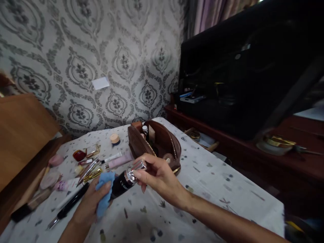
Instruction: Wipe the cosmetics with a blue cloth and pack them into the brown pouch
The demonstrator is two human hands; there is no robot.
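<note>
My right hand (158,177) pinches the silver cap end of a black cosmetic bottle (124,184), which lies tilted above the table. My left hand (91,202) is closed on a blue cloth (103,194) pressed against the bottle's lower end. Just behind the hands stands an open brown leather cosmetic bag (162,143) with a few small items upright inside it.
Several cosmetics lie scattered on the patterned tablecloth (215,189) at the left: tubes, pens, a red compact (79,155), a round cap (114,138), brushes. A wooden board (20,131) leans at far left. A dark cabinet with a black screen (240,74) stands to the right.
</note>
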